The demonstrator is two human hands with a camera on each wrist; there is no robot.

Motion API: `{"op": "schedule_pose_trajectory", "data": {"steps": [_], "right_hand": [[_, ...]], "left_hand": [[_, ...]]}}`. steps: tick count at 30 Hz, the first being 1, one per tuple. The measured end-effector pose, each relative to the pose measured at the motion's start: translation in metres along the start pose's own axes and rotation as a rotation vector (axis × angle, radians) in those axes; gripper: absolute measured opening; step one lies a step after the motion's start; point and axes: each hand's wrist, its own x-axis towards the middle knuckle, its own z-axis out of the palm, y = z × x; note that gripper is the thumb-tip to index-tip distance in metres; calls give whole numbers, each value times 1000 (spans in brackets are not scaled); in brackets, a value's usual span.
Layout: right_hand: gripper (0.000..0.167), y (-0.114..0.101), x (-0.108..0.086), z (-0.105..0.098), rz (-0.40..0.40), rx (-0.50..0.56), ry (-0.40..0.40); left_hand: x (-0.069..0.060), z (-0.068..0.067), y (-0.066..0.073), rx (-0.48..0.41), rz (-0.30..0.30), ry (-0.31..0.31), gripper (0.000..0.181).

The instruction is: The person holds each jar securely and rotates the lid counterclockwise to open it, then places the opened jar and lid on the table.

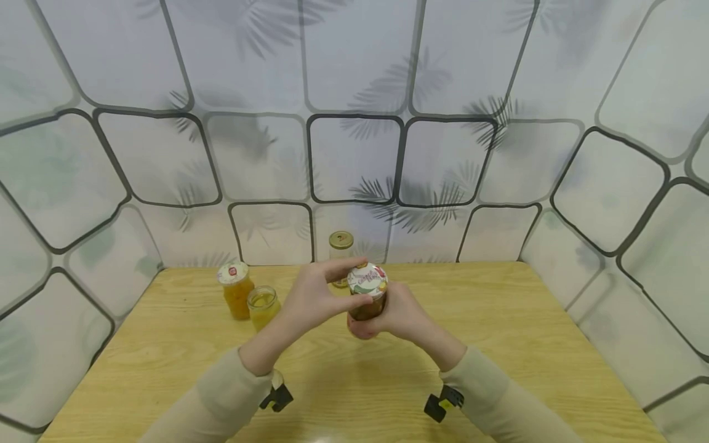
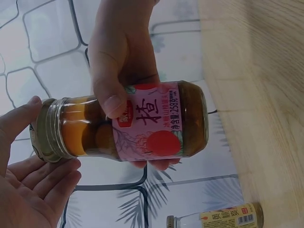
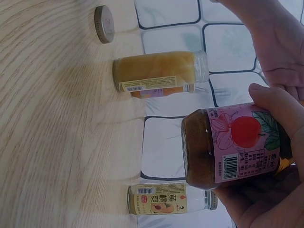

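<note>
A jar with a pink label and a patterned lid (image 1: 368,280) is held above the table, its dark contents showing in the left wrist view (image 2: 192,118). My right hand (image 1: 403,312) grips the jar round its body, thumb over the label. At the lid (image 2: 45,130), my left hand (image 1: 318,296) has its thumb on one side and its fingertips on the other. The right wrist view shows the jar's lower part and barcode side (image 3: 230,147), with the right hand (image 3: 280,190) around it.
On the table (image 1: 354,381), an orange-filled jar (image 1: 238,295) and a lidless yellow-filled jar (image 1: 263,307) stand at the left. Behind the hands is a gold-lidded, clear-looking jar (image 1: 341,241). A loose lid (image 3: 104,24) lies on the table. Patterned fabric (image 1: 354,160) hangs behind.
</note>
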Motion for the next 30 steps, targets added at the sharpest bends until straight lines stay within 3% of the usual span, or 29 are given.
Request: {"op": "schedule_pose_trajectory", "data": {"steps": [12, 30], "right_hand": [[63, 2, -1, 0, -22, -1, 7], [49, 1, -1, -2, -33, -50, 32]], "left_hand": [[0, -6, -2, -17, -17, 23, 56], [-2, -19, -2, -10, -12, 47, 54]]}}
